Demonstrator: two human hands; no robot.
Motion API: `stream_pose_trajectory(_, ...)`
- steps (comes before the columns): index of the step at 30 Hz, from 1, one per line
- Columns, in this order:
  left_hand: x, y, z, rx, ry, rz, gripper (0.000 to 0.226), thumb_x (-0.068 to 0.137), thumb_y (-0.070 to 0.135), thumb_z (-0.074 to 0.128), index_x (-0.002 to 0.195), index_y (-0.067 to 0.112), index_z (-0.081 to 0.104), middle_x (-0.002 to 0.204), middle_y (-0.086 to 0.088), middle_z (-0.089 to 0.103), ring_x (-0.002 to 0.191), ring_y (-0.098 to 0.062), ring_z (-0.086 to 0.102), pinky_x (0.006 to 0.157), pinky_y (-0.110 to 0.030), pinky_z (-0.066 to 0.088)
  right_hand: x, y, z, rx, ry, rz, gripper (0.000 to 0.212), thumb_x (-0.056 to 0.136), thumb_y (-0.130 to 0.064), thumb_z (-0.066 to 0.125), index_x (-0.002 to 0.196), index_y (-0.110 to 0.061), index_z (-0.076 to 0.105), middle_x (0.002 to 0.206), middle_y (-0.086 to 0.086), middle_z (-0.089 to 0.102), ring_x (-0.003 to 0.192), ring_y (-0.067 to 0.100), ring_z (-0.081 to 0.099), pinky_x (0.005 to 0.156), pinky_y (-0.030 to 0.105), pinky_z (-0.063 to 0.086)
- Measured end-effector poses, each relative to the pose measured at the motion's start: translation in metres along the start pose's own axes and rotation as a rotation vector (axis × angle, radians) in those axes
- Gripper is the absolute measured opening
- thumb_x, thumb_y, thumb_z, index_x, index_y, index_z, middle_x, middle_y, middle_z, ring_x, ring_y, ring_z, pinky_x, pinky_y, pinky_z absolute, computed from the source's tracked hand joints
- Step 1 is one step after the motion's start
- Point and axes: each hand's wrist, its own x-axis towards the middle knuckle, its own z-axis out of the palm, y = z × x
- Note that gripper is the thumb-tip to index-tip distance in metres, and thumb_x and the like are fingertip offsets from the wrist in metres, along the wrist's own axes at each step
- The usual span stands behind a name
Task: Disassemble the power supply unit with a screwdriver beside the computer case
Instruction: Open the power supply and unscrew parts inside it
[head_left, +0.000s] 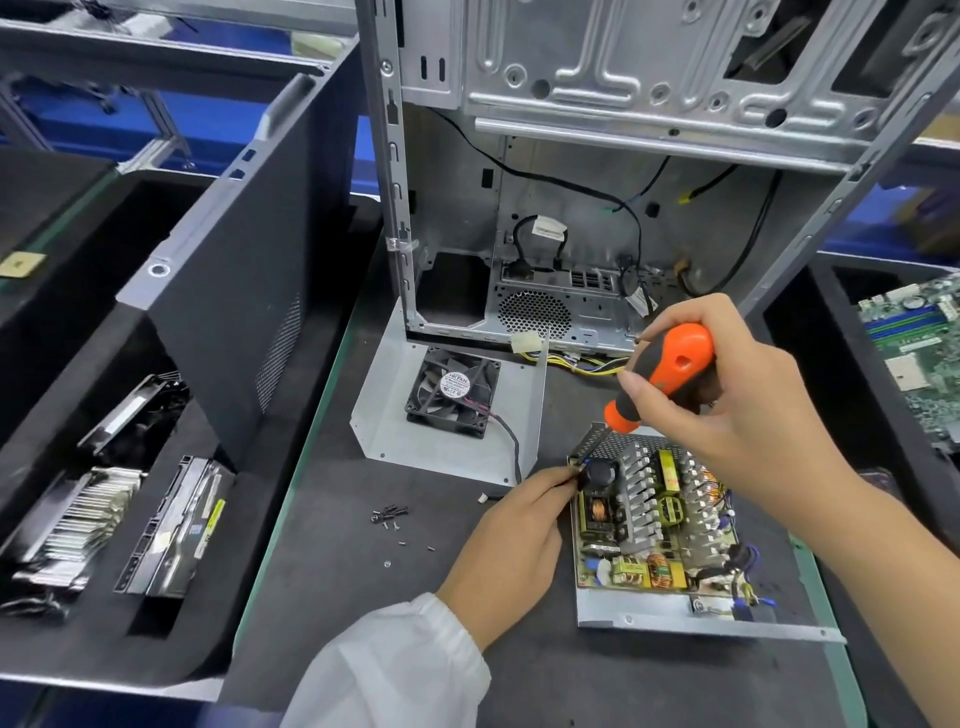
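1. Centrally on the black mat (332, 561), toward its right edge, the opened power supply unit (670, 525) was seen lying flat, its circuit board, coils and finned heat sinks exposed.
2. The screwdriver (658, 375), orange and black in the handle, was gripped by the right hand (727, 395), fingers curled round the handle, thumb laid along it; the shaft was angled down to the unit's far left corner.
3. The left hand (514, 540) was held at the unit's left edge, fingertips pinching a small dark part beside the large black capacitor (600, 474); what the part was could not be told.
4. A white sleeve (395, 665) was noted on the left forearm.
5. The computer case (623, 171), bare metal and open-sided, was stood at the far edge of the mat, just beyond the unit.
6. A detached metal cover (447, 441) with a black fan (452, 389) on it was found between case and unit, to the left.
7. Loose screws (392, 514) were scattered on the mat left of the left hand.
8. A dark side panel (244, 270) was leaned upright at the mat's left edge.
9. A green motherboard (919, 358) was recorded in a tray beyond the right edge.
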Motion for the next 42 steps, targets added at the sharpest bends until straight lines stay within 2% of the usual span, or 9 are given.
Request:
stream_pose_trajectory(6, -0.001, -0.004, -0.003, -0.063, -0.031, 0.011, 0.049, 0.094, -0.01, 0.039, 0.14, 0.006, 0.049, 0.149, 0.002, 0.041, 0.135, -0.009, 0.04, 0.113, -0.009, 0.02, -0.001, -0.002, 0.003, -0.025, -0.042, 0.023, 0.035, 0.079, -0.053, 0.057, 0.102, -0.032, 0.041, 0.076, -0.005, 0.058, 0.065, 0.014, 0.054, 0.056, 0.029, 0.045)
stream_pose_trajectory(14, 0.001, -0.003, 0.001, -0.128, -0.064, -0.032, 0.037, 0.102, 0.004, 0.037, 0.138, 0.006, 0.047, 0.149, 0.003, 0.037, 0.135, -0.005, 0.037, 0.113, -0.013, 0.023, -0.001, -0.007, -0.007, -0.037, 0.016, -0.012, 0.031, 0.079, -0.051, 0.058, 0.1, -0.034, 0.042, 0.076, -0.009, 0.062, 0.06, 0.007, 0.055, 0.052, 0.015, 0.042)
stream_pose_trajectory(18, 0.001, 0.001, 0.003, -0.248, -0.049, -0.13, 0.034, 0.101, 0.011, 0.039, 0.133, 0.022, 0.044, 0.14, 0.013, 0.045, 0.127, -0.001, 0.041, 0.108, -0.021, 0.032, 0.001, -0.006, -0.01, -0.029, 0.012, 0.004, 0.033, 0.078, -0.052, 0.057, 0.1, -0.033, 0.042, 0.079, -0.003, 0.065, 0.059, 0.012, 0.055, 0.052, 0.02, 0.043)
stream_pose_trajectory(24, 0.0, 0.001, 0.008, -0.184, -0.005, -0.151, 0.039, 0.099, 0.023, 0.041, 0.135, 0.037, 0.039, 0.126, 0.022, 0.048, 0.11, 0.0, 0.043, 0.101, -0.024, 0.036, -0.004, -0.005, -0.009, 0.023, 0.048, 0.021, 0.034, 0.078, -0.05, 0.06, 0.102, -0.033, 0.044, 0.081, -0.003, 0.063, 0.066, 0.02, 0.059, 0.055, 0.034, 0.047)
stream_pose_trajectory(28, -0.004, -0.001, 0.01, -0.136, 0.04, -0.076, 0.034, 0.097, 0.033, 0.045, 0.132, 0.034, 0.044, 0.118, 0.035, 0.043, 0.096, 0.012, 0.041, 0.091, -0.015, 0.035, -0.006, -0.002, -0.007, 0.036, 0.041, 0.02, 0.034, 0.079, -0.048, 0.061, 0.103, -0.033, 0.044, 0.085, -0.008, 0.062, 0.07, 0.017, 0.06, 0.057, 0.031, 0.048)
stream_pose_trajectory(31, -0.005, -0.003, 0.013, -0.176, 0.093, -0.065, 0.032, 0.096, 0.03, 0.05, 0.128, 0.029, 0.051, 0.131, 0.027, 0.048, 0.092, 0.007, 0.046, 0.091, -0.016, 0.041, -0.009, 0.0, -0.005, 0.041, 0.032, 0.018, 0.032, 0.079, -0.046, 0.062, 0.103, -0.034, 0.044, 0.084, -0.007, 0.063, 0.069, 0.017, 0.06, 0.056, 0.029, 0.046)
stream_pose_trajectory(35, -0.006, -0.002, 0.013, -0.24, 0.151, -0.054, 0.029, 0.095, 0.022, 0.055, 0.123, 0.024, 0.057, 0.129, 0.022, 0.052, 0.085, -0.005, 0.054, 0.085, -0.019, 0.046, -0.009, 0.001, -0.004, 0.041, 0.021, 0.001, 0.032, 0.079, -0.045, 0.063, 0.104, -0.033, 0.045, 0.088, -0.01, 0.061, 0.071, 0.017, 0.061, 0.057, 0.028, 0.047)
stream_pose_trajectory(37, -0.006, -0.002, 0.013, -0.246, 0.151, -0.05, 0.026, 0.096, 0.021, 0.054, 0.121, 0.021, 0.059, 0.13, 0.021, 0.052, 0.086, -0.005, 0.054, 0.086, -0.02, 0.047, -0.007, 0.001, -0.005, 0.042, 0.02, 0.009, 0.032, 0.079, -0.047, 0.062, 0.103, -0.036, 0.044, 0.085, -0.008, 0.061, 0.064, 0.02, 0.058, 0.053, 0.029, 0.045)
stream_pose_trajectory(42, -0.005, -0.002, 0.013, -0.244, 0.159, -0.04, 0.025, 0.095, 0.021, 0.048, 0.117, 0.02, 0.06, 0.128, 0.021, 0.053, 0.088, -0.004, 0.055, 0.086, -0.014, 0.043, -0.003, -0.002, -0.006, 0.034, 0.002, 0.003, 0.032, 0.079, -0.046, 0.062, 0.102, -0.036, 0.043, 0.086, -0.01, 0.061, 0.064, 0.016, 0.057, 0.053, 0.024, 0.045)
